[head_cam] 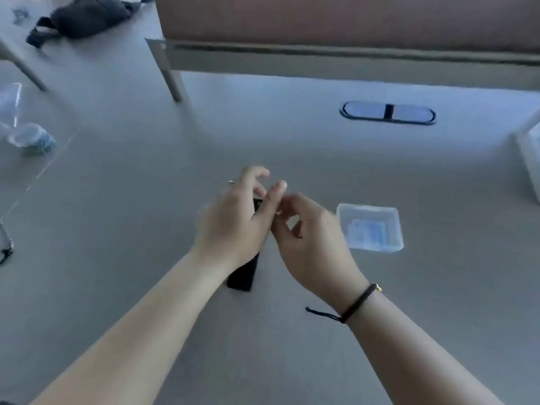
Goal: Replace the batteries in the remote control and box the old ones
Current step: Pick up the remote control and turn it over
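Left hand point(233, 220) closed its grip on the black remote control point(242, 273); right hand point(309, 244) pinched at its top, contents unclear; best steadied above the table point(292, 331).

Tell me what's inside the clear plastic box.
The box lies on the table, right of the hands. Only a pale blue patch, perhaps a label, shows through it. No batteries are visible; blur hides anything finer.
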Motion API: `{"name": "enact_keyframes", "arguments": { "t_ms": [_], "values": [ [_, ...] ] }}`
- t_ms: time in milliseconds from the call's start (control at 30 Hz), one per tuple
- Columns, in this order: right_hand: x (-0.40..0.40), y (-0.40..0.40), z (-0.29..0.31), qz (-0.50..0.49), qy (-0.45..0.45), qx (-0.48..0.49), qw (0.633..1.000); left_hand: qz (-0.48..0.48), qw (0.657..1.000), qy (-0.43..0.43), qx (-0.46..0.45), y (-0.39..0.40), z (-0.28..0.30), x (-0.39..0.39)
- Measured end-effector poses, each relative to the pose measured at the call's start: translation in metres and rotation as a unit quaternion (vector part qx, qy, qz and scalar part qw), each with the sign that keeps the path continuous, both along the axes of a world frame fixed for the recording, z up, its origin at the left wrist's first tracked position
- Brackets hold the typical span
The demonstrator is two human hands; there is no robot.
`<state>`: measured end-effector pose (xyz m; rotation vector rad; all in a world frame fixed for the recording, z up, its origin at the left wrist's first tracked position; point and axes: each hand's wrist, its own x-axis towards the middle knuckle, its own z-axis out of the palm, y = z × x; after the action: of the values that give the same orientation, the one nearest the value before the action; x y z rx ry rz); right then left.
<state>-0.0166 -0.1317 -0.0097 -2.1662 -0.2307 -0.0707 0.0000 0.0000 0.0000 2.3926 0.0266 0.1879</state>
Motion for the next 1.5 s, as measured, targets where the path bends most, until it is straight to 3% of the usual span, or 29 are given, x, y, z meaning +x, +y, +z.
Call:
{"name": "enact_keyframes", "arguments": {
  "t_ms": [100, 233, 600, 900, 1000, 1200, 1333, 1500],
  "values": [
    [-0.006, 0.013, -0.036, -0.046, -0.048, -0.019, 0.998, 0.038, 0.993, -0.068, 0.085, 0.004, -0.034, -0.005],
    [-0.017, 0.02, -0.053, -0.053, -0.122, -0.04, 0.99, 0.088, 0.986, -0.125, 0.07, 0.012, -0.055, -0.021],
    [-0.064, 0.0, -0.051, -0.051, -0.094, -0.174, 0.979, 0.086, 0.979, -0.052, 0.18, -0.002, -0.057, -0.069],
    [-0.059, -0.002, -0.051, -0.063, -0.072, -0.151, 0.984, 0.073, 0.98, -0.097, 0.161, -0.001, -0.063, -0.067],
    [-0.054, -0.003, -0.05, -0.065, -0.066, -0.145, 0.985, 0.059, 0.989, -0.101, 0.094, 0.0, -0.063, -0.065],
    [-0.047, -0.003, -0.048, -0.049, -0.034, -0.118, 0.991, 0.021, 0.984, -0.099, -0.149, 0.005, -0.058, -0.058],
    [-0.046, -0.004, -0.046, -0.035, -0.02, -0.119, 0.992, 0.008, 0.919, -0.031, -0.394, 0.001, -0.052, -0.052],
    [-0.038, -0.005, -0.044, 0.0, -0.025, -0.115, 0.993, -0.041, 0.833, 0.02, -0.552, -0.01, -0.046, -0.051]
  ]
}}
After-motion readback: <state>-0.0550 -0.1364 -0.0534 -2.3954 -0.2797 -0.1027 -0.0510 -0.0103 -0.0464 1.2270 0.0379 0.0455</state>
